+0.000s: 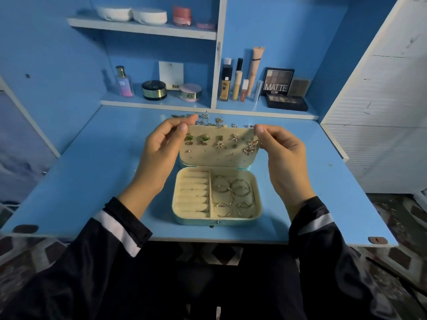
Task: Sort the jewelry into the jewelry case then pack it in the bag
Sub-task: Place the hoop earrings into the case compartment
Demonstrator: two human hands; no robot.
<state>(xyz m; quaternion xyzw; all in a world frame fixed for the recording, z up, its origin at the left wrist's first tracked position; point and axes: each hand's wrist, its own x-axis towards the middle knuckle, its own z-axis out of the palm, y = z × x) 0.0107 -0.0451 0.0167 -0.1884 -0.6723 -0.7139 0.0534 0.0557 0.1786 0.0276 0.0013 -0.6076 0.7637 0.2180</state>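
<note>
A small teal jewelry case (184,220) lies open on the blue desk. Its cream lid panel (217,158) stands upright with several stud earrings pinned in it. Both top corners are pinched: my left hand (159,155) holds the left corner, my right hand (280,155) the right one. The case's right compartment holds several hoop earrings (233,196). The left compartment has bare cream ring rolls (193,195). More loose jewelry (209,120) lies on the desk behind the lid, partly hidden. No bag is in view.
The blue desk (92,181) ends in a front edge near my sleeves. Behind it, low shelves hold a perfume bottle (124,82), round jars (154,90), cosmetic tubes (238,84) and eyeshadow palettes (286,101). A white slatted panel (381,135) stands to the right.
</note>
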